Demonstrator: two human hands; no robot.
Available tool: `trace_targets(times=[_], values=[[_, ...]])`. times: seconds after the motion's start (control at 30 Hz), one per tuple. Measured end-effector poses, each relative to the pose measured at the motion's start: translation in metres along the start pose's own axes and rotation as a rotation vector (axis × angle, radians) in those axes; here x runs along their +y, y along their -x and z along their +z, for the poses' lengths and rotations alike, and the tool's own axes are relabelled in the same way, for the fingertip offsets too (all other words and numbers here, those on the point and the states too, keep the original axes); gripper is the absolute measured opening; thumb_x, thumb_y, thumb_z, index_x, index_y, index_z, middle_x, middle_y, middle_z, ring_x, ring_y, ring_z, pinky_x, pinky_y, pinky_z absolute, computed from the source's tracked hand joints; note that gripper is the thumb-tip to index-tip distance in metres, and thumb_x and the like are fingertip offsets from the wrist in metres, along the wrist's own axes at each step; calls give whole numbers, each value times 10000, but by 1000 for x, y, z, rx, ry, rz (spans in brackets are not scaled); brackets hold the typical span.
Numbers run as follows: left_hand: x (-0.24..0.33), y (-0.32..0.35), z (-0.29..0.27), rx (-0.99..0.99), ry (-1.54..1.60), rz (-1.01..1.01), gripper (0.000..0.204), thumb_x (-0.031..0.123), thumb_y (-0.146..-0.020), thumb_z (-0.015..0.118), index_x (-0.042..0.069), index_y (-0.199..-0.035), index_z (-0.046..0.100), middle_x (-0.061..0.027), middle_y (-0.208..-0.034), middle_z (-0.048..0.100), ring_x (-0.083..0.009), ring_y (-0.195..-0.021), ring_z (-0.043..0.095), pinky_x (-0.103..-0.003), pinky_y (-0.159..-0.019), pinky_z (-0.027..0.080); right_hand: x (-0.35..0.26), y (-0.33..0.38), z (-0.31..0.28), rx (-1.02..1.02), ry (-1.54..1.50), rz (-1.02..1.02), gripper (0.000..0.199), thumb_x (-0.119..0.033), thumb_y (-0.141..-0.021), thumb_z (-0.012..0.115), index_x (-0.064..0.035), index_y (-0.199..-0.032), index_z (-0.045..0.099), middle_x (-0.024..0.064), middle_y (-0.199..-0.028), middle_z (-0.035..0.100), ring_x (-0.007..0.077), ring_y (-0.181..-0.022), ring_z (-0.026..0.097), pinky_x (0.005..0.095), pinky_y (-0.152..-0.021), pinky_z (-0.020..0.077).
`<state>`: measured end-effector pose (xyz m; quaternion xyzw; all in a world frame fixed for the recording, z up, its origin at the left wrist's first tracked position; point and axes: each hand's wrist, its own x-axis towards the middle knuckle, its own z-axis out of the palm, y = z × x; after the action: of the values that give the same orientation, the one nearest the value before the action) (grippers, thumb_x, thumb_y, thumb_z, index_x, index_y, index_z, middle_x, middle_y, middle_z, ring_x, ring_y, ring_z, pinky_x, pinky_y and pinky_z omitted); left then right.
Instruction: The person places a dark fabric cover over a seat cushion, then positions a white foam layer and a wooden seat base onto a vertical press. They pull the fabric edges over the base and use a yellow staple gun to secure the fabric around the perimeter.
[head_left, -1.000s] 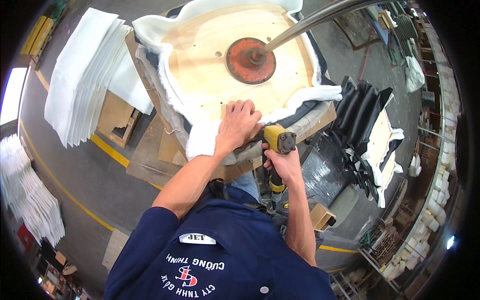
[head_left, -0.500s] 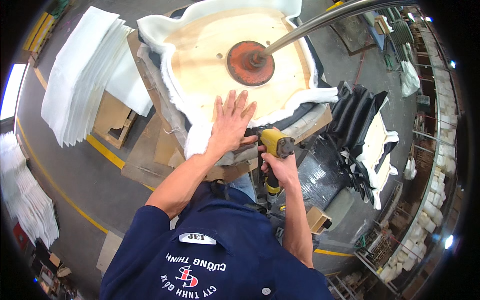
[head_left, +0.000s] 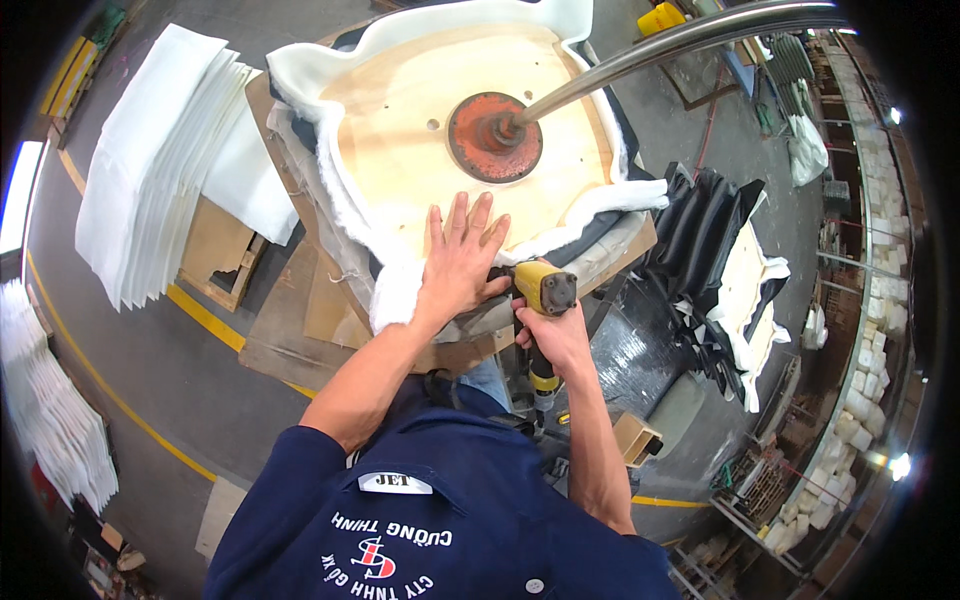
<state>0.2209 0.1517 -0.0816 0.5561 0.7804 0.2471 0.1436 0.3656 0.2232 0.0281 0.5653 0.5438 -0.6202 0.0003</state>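
Observation:
A pale plywood seat panel [head_left: 390, 150] lies face up, with white batting [head_left: 400, 292] and dark upholstery [head_left: 600, 235] standing out around its rim. On its middle presses a round red disc [head_left: 497, 137] at the end of a metal rod [head_left: 660, 50]. My left hand [head_left: 462, 262] lies flat with spread fingers on the panel's near edge, its thumb toward the tool. My right hand [head_left: 558, 335] is wrapped round the handle of a yellow and black pneumatic staple gun [head_left: 545, 287]. The gun's nose is at the near edge, beside my left thumb; its tip is hidden.
Stacks of white foam sheets [head_left: 150, 170] stand at the left. Black folded covers [head_left: 705, 235] and another padded panel [head_left: 740, 290] lie at the right, beside a plastic-wrapped surface [head_left: 635, 345]. A small wooden box [head_left: 633, 440] sits near my right forearm.
The view has shifted slightly, so the panel and disc appear a little lower and to the left. Both hands keep nearly the same places; the staple gun remains at the near edge.

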Motion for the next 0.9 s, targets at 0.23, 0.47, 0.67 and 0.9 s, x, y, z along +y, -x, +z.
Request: trace_targets(times=[0.23, 0.47, 0.67, 0.9], values=[[-7, -2, -1, -101, -53, 14, 960, 466, -768, 796, 192, -1574, 353, -149, -1692, 118, -441, -1547, 59, -711, -1186, 76, 13, 1, 2, -64, -25, -6, 790, 63, -836, 614, -114, -1560, 350, 119, -1048, 687, 131, -589, 613, 279, -531, 529], [-8, -2, -2, -124, -19, -15, 991, 421, -744, 827, 211, -1580, 339, -137, -1689, 134, -427, -1548, 79, -697, -1193, 97, 14, 4, 16, -14, -56, -9, 809, 48, -837, 618, -105, -1572, 316, 130, -1093, 700, 136, -598, 626, 281, -550, 541], [-11, -5, -8, -123, -7, -15, 1004, 438, -721, 838, 214, -1572, 355, -132, -1678, 175, -421, -1542, 115, -687, -1193, 126, 14, 6, 7, -59, -23, -3, 813, 84, -864, 600, -77, -1587, 265, 152, -1139, 681, 124, -610, 590, 273, -581, 523], [-8, -9, -9, -138, -5, -38, 1001, 429, -714, 837, 213, -1568, 363, -130, -1673, 190, -424, -1537, 129, -696, -1184, 145, 12, 1, 7, -39, -8, 17, 818, 104, -854, 599, -79, -1584, 280, 157, -1145, 678, 128, -617, 588, 272, -588, 523]])
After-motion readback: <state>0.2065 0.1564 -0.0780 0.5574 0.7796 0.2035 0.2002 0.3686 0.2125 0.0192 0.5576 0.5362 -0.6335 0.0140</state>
